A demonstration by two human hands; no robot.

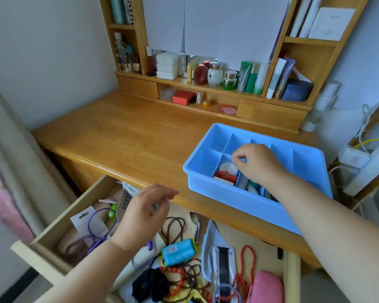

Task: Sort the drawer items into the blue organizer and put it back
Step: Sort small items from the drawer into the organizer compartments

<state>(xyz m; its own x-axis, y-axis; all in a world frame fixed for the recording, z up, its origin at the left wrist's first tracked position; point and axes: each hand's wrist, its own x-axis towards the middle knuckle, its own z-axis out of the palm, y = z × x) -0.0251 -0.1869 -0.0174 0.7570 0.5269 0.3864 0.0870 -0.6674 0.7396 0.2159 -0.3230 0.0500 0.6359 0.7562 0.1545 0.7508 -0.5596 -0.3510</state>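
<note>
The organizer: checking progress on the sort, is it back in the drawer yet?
No, the organizer sits on the desktop, outside the open drawer.

Sorting into a blue plastic divided organizer on the wooden tabletop

The right hand hovers curled over its compartments; the left hand hangs above the open wooden drawer of clutter.

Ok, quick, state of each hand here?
Left hand: over the open wooden drawer, fingers loosely curled; grip cannot be told.
Right hand: pinching something small over the blue plastic organizer.
</note>
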